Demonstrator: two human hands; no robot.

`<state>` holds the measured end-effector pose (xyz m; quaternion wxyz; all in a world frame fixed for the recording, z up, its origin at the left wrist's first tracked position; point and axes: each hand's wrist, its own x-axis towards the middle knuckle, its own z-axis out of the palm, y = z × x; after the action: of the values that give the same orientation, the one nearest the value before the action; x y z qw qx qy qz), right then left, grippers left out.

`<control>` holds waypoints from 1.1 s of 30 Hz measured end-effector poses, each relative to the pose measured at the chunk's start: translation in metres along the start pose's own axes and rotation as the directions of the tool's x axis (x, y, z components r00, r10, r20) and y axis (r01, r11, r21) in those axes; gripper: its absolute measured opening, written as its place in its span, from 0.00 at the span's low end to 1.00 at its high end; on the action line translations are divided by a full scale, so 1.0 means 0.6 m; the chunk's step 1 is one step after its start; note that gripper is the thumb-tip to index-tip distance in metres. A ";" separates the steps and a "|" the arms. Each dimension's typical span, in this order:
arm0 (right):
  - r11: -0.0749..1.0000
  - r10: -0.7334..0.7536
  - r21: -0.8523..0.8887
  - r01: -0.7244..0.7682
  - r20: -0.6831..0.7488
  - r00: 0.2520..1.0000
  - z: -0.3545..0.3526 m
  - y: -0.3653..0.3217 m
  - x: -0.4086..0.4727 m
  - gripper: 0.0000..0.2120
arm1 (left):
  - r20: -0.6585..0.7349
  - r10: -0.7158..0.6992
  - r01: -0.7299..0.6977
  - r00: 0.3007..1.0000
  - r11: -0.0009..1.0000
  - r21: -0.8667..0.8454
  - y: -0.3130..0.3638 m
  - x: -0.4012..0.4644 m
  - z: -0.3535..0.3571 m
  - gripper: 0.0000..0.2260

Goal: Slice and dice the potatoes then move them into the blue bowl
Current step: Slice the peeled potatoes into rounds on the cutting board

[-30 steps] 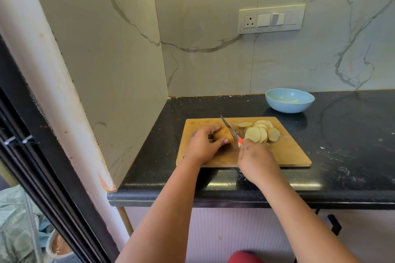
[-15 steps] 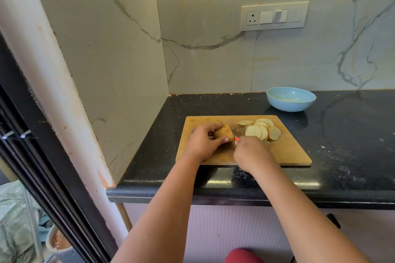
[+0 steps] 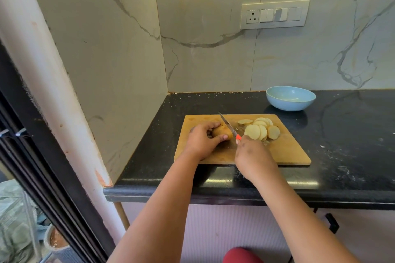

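Observation:
On the wooden cutting board (image 3: 286, 151) my left hand (image 3: 201, 139) grips the remaining brown-skinned potato piece (image 3: 223, 131) between fingers and thumb. My right hand (image 3: 252, 153) holds a knife (image 3: 228, 126) by its orange handle, blade raised and angled over the potato's cut end. A pile of several round pale potato slices (image 3: 260, 129) lies on the board to the right of the blade. The blue bowl (image 3: 290, 98) stands behind the board at the right, with nothing visible in it.
The board lies on a black counter (image 3: 352, 145) in a corner of marble walls. A switch and socket panel (image 3: 275, 14) is on the back wall. A black door frame (image 3: 42, 145) runs down the left side.
The knife went down through the potato half a second ago and is now lifted again, blade showing above the potato. My left hand keeps its grip on the potato.

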<state>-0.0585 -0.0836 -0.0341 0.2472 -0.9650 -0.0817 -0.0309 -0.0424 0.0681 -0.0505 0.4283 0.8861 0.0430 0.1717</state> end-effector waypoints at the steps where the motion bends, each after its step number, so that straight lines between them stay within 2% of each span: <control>1: 1.000 0.005 -0.016 -0.006 -0.007 1.000 0.001 -0.002 -0.001 0.06 | -0.001 -0.002 0.002 1.000 1.000 0.000 0.000 0.000 0.000 0.26; 3: 0.999 0.018 -0.037 -0.018 0.004 1.000 -0.003 -0.008 0.001 0.03 | -0.003 -0.003 0.003 1.000 1.000 0.007 0.000 -0.001 0.001 0.26; 9: 0.999 0.040 -0.025 -0.039 0.057 0.998 -0.012 -0.027 0.010 0.11 | -0.013 0.004 -0.004 1.000 1.000 0.004 0.000 -0.001 0.001 0.26; 18: 0.994 0.055 -0.108 -0.035 0.188 0.981 -0.042 -0.051 0.021 0.18 | -0.008 -0.021 0.021 1.000 1.000 -0.017 -0.002 0.004 0.000 0.26; 23: 0.976 0.090 -0.214 -0.039 0.232 0.969 -0.047 -0.049 0.014 0.21 | -0.001 -0.003 0.003 1.000 1.000 -0.030 0.000 0.000 0.000 0.25; 30: 0.956 0.118 -0.293 -0.028 0.294 0.948 -0.038 -0.040 0.017 0.19 | 0.008 -0.032 0.032 0.999 0.999 -0.028 -0.001 -0.003 -0.003 0.25; 33: 0.957 0.101 -0.290 -0.002 0.325 0.940 -0.051 -0.011 0.004 0.12 | 0.023 -0.046 0.047 0.999 0.999 -0.026 0.003 -0.005 -0.009 0.25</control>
<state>-0.0577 -0.0921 -0.0038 0.0885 -0.9834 -0.0918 0.1293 -0.0474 0.0700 -0.0468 0.4444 0.8809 0.0567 0.1525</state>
